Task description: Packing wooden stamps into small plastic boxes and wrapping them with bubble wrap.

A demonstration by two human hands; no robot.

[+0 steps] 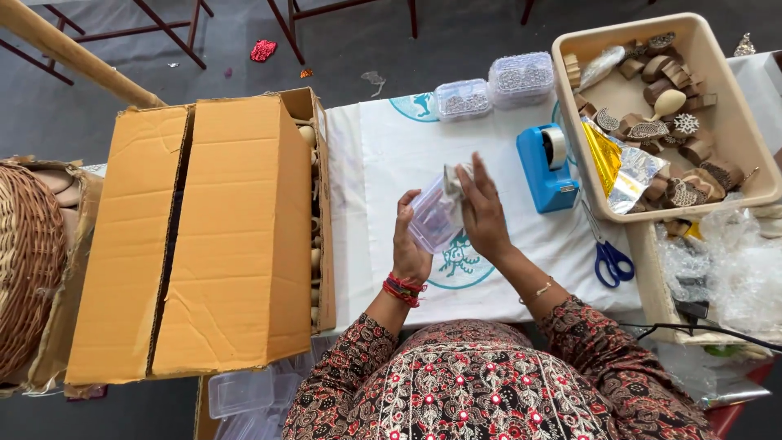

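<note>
My left hand [409,244] grips a small clear plastic box [434,213] from below, above the white cloth-covered table [383,163]. My right hand [482,216] rests against the box's right side, fingers pointing up, and pinches a small pale piece [453,179] at the box's top edge. Red bangles circle my left wrist; a thin bracelet sits on my right wrist.
A large cardboard box [204,236] stands to the left, beside a wicker basket [28,261]. A blue tape dispenser [546,167], blue-handled scissors [607,257], two clear lidded boxes [493,88] and a beige tray [737,122] of carved wooden blocks lie to the right. Crumpled plastic wrap [729,261] lies lower right.
</note>
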